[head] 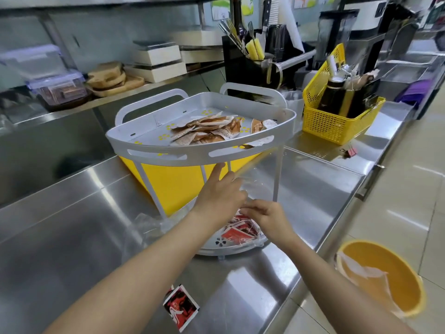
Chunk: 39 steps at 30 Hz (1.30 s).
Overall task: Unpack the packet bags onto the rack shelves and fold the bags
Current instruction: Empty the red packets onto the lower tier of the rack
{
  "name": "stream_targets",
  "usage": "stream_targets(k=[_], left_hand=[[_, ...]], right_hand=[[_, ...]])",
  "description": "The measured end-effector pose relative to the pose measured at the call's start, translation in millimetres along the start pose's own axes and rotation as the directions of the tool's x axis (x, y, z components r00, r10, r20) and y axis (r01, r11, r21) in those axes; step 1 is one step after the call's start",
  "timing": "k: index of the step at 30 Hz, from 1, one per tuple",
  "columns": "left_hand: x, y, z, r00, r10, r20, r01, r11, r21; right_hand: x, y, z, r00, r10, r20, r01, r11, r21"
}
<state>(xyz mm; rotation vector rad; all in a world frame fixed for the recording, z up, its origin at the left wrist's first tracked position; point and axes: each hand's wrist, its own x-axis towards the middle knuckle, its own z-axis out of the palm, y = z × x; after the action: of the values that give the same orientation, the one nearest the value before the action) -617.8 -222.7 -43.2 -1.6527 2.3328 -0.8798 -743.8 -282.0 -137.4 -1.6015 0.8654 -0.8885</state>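
A grey corner rack (168,156) stands on the steel counter. Its top shelf holds several brown sauce packets (207,131). Its bottom shelf (214,239) holds several red packets (238,233). A clear plastic bag (260,174) hangs upright between the shelves, above the red packets. My left hand (220,191) grips the bag's left side, index finger stretched up. My right hand (267,216) pinches the bag lower down, just over the red packets. Another crumpled clear bag (149,224) lies on the counter left of the rack's base. One red packet (180,307) lies alone near the counter's front edge.
A yellow cutting board (173,182) leans behind the rack. A yellow basket (337,116) with bottles stands to the right, a black utensil holder (250,68) behind. A pink clip (349,151) lies on the counter. An orange bin (380,278) sits on the floor, lower right.
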Motion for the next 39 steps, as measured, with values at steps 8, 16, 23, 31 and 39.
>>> stream_targets(k=[8,16,23,31,39], left_hand=[[-1,-17,23,0.901,-0.405,0.156,0.433,0.811,-0.392],[-10,-34,40,0.827,-0.545,0.135,0.529,0.676,-0.513],[-15,-42,52,0.706,-0.700,0.107,0.572,0.475,-0.669],[-12,-38,50,0.694,-0.707,0.134,0.687,0.597,-0.413],[-53,31,61,0.915,-0.101,0.392,0.337,0.725,-0.601]], right_hand=[[-10,34,-11,0.987,0.114,0.113,-0.095,0.982,-0.161],[-9,38,-13,0.996,0.078,0.052,-0.054,0.933,-0.356],[4,-1,-35,0.975,0.084,-0.205,-0.108,0.988,-0.111],[9,-38,-42,0.893,-0.076,-0.443,0.037,0.995,-0.095],[5,-23,-34,0.877,-0.045,-0.479,-0.010,0.994,-0.112]])
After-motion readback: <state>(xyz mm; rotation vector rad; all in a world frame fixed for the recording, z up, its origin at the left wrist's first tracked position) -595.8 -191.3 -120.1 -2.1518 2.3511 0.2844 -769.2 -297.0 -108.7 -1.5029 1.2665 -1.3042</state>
